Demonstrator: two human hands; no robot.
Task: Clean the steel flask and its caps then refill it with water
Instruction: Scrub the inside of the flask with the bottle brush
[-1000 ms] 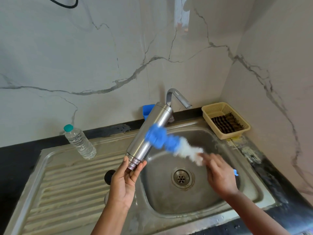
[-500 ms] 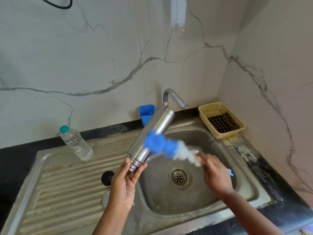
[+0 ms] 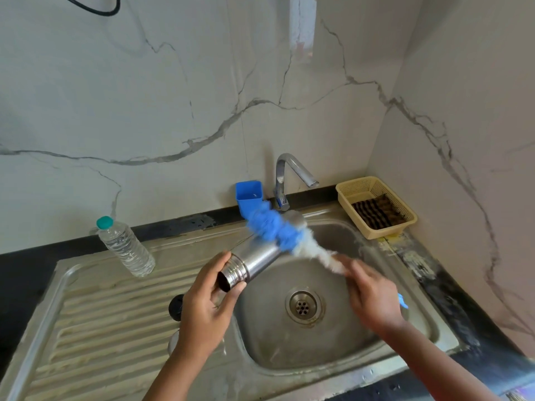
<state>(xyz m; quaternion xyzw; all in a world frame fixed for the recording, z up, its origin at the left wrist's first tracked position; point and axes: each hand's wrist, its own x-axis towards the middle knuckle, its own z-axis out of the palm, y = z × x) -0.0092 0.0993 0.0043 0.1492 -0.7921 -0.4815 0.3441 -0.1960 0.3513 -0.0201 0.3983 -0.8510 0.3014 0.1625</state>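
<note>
at centre frame your left hand (image 3: 207, 306) has its grip curled round the threaded open neck of the steel flask (image 3: 257, 260), held tilted over the sink (image 3: 341, 354). your right hand (image 3: 372, 296), grip clenched on the bottle brush (image 3: 278, 228), lays its blurred blue head across the flask's upper body. a black cap (image 3: 175, 306) lies on the drainboard, a water bottle (image 3: 126, 247) at left.

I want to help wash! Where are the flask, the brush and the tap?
steel flask (image 3: 260, 260), head view, on its shiny body.
brush (image 3: 275, 227), head view, on its blue bristles.
tap (image 3: 292, 164), head view, on its bent spout.
</note>
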